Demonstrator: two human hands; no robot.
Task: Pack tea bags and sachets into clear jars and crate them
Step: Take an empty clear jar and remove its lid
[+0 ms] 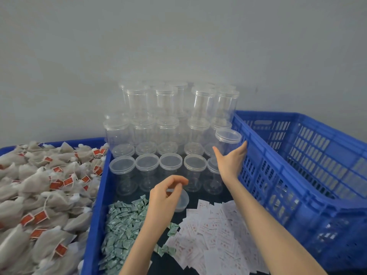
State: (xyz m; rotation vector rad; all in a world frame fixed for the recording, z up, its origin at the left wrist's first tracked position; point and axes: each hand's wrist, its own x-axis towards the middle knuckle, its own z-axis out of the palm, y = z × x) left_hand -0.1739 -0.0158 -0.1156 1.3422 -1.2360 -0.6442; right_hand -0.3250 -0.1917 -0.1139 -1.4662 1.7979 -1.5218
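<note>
Reaching for a lidded jar (227, 140) beside the blue crate (297, 155), the right hand (231, 161) spreads, unclosed; the left hand (166, 192), loosely curled, apparently empty, hovers above a loose lid (181, 201). Next: grasp, unscrew.

tea bags (39, 195) cropped left, sachet (121, 231) print unreadable

A plain grey wall (178, 36) fills the upper half of the view, bare and evenly lit by soft, dim light. A small dark mark (256, 89) sits low on it, right of centre.
</note>
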